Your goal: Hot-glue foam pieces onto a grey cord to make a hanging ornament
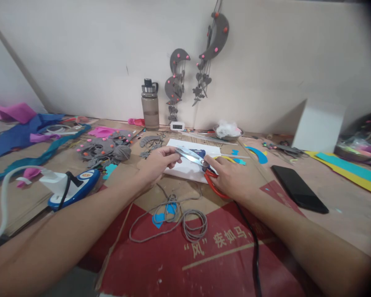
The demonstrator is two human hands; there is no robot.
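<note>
My right hand grips scissors by their red handle, the metal blades pointing left. The blade tips reach the fingers of my left hand, which are pinched together; what they hold is too small to make out. Beneath the scissors lies a white sheet with a dark blue object on it, partly hidden by the blades and my right hand. Nearer to me, a loose grey cord lies in loops over blue cut pieces on the red cardboard.
At right lies a black phone. A blue-and-white power strip with a plug is at left. Grey felt pieces, a bottle and a small clock stand behind. Moon-shaped hangings hang on the wall.
</note>
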